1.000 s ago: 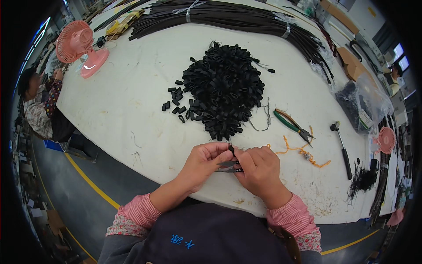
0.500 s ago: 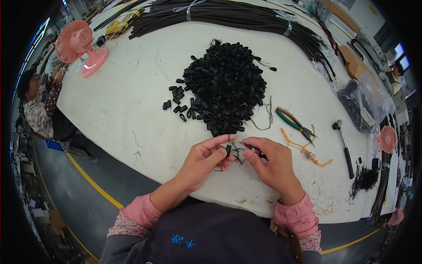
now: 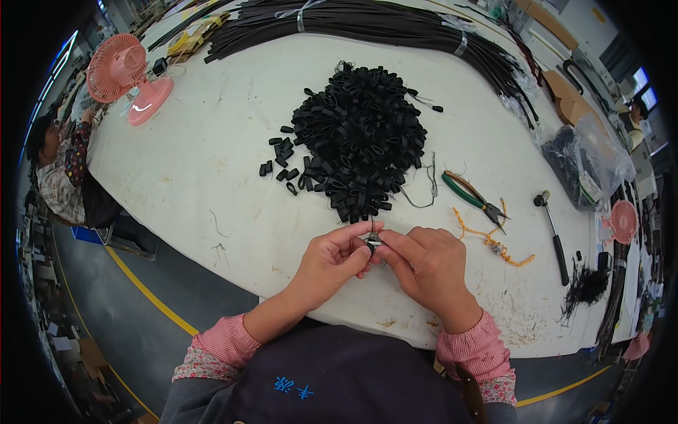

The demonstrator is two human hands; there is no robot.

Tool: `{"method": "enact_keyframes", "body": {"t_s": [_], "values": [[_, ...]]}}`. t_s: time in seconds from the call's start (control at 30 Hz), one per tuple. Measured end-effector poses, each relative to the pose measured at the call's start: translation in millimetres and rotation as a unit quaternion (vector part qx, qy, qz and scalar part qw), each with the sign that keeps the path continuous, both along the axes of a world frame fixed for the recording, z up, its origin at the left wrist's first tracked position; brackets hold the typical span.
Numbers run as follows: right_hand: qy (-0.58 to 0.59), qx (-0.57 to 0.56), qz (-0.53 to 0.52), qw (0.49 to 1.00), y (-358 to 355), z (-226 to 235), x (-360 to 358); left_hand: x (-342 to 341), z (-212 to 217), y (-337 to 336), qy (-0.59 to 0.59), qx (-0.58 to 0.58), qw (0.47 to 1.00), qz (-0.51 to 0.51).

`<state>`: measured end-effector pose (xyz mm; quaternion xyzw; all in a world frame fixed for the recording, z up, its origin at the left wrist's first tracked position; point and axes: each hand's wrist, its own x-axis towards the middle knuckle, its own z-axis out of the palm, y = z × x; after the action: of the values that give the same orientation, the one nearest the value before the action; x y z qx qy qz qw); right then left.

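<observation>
My left hand (image 3: 326, 267) pinches a small black strap loop (image 3: 369, 248) between thumb and fingers, just in front of the big heap of black strap loops (image 3: 360, 134). My right hand (image 3: 432, 267) is closed beside it, its fingertips meeting the loop. Between the fingertips shows a small metal tool tip (image 3: 375, 241), most of the tool being hidden in my right palm; it looks like small thread snips. Several loose black loops (image 3: 283, 150) lie left of the heap.
Right of the heap lie green-handled pliers (image 3: 466, 191), an orange cord (image 3: 494, 244) and a small hammer (image 3: 553, 237). Black thread scraps (image 3: 586, 288) lie farther right. Bundled black strips (image 3: 353, 25) and a pink fan (image 3: 138, 78) stand at the back. A co-worker (image 3: 60, 162) sits at the left.
My right hand has moved left, bringing the tool against the loop in my left hand. The loose thread ends seen between my hands before are now mostly hidden.
</observation>
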<state>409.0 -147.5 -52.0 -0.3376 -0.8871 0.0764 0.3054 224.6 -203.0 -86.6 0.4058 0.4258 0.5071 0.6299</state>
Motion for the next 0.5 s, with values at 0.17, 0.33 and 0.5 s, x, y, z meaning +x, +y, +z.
{"method": "enact_keyframes", "body": {"t_s": [0.17, 0.33, 0.5], "values": [[-0.019, 0.020, 0.006, 1.000, 0.2, -2.3, 1.9, 0.6, 0.8, -0.1, 0.008, 0.000, 1.000, -0.003], [0.163, -0.280, 0.000, 0.946, 0.4, -11.6, 1.9, -7.9, 4.5, 2.7, -0.038, -0.062, 0.997, -0.012], [0.191, -0.414, 0.025, 0.890, 2.1, -22.4, 2.6, -11.9, 2.0, 2.0, -0.298, -0.123, 0.944, -0.070]]}}
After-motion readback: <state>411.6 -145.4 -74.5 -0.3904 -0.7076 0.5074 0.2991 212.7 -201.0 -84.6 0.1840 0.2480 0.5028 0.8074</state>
